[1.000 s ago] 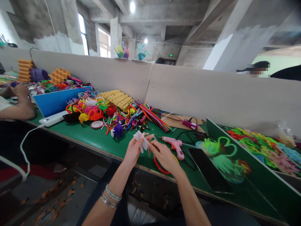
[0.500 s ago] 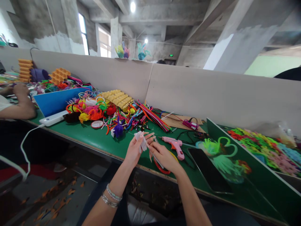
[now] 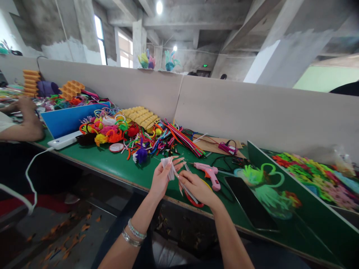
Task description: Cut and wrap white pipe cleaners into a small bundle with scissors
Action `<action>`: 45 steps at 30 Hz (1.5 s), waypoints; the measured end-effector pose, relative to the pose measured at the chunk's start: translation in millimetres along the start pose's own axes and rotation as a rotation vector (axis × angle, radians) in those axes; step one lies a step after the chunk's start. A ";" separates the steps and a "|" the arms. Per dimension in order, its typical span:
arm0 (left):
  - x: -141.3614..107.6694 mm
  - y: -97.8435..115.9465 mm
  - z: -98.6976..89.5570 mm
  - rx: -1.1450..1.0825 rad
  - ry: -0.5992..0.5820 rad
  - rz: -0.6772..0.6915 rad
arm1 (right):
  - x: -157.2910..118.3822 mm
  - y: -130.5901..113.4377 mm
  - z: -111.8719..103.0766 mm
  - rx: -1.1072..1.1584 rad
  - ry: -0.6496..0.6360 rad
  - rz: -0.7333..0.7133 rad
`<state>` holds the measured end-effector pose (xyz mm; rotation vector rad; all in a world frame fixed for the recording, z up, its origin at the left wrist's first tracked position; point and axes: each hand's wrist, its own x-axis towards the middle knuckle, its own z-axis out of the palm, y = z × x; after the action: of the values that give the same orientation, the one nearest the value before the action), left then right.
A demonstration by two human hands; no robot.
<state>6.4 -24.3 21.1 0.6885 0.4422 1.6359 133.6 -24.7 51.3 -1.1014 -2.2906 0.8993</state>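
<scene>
White fuzzy craft stems [image 3: 169, 169] are held in a small bundle above the near edge of the green table [image 3: 112, 162]. The bundle is gripped by the left hand [image 3: 162, 178], whose fingers are curled round it with the fingertips spread upward. One stem of the bundle is pinched by the right hand [image 3: 196, 186], which is closed on it and slanted down to the right. Silver bracelets [image 3: 134, 233] are worn on the left wrist. A red ring [image 3: 193, 201] is seen on the table under the right hand. Just beyond, a pink glue gun [image 3: 209, 173] is laid flat, and a dark phone [image 3: 246, 200] is placed to its right, beside a green board [image 3: 294, 209]. Farther back, a heap of coloured stems and pompoms [image 3: 131, 136] is spread across the table, with a yellow tray [image 3: 141, 116] behind it and a blue board [image 3: 70, 118] to the left. At the far left, another person's arm [image 3: 24, 129] is rested on the table. The bench is closed off by a cardboard wall [image 3: 224, 108].
</scene>
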 end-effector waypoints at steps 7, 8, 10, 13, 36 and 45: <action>0.6 -1.6 -2.2 0.025 0.034 -0.021 | 4.0 1.3 5.8 -0.055 0.015 -0.009; 0.9 -1.8 -2.8 0.021 0.047 -0.025 | 4.1 1.4 5.8 -0.052 0.005 -0.013; 1.9 -1.5 -3.7 0.007 0.075 -0.027 | 3.7 1.1 4.6 -0.031 -0.017 -0.025; 3.4 0.9 -4.5 -0.035 0.110 -0.029 | 1.9 0.6 1.4 0.038 0.017 -0.030; 6.4 11.8 -2.5 -0.158 0.260 -0.149 | -0.8 1.5 -0.9 0.018 0.034 -0.169; 15.7 21.3 -21.6 -0.141 0.241 0.028 | -20.5 -0.2 -30.7 -0.241 0.078 0.013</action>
<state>-25.0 -10.8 21.4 0.3950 0.4865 1.7663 164.6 -30.1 70.5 -1.2284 -2.3745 0.5839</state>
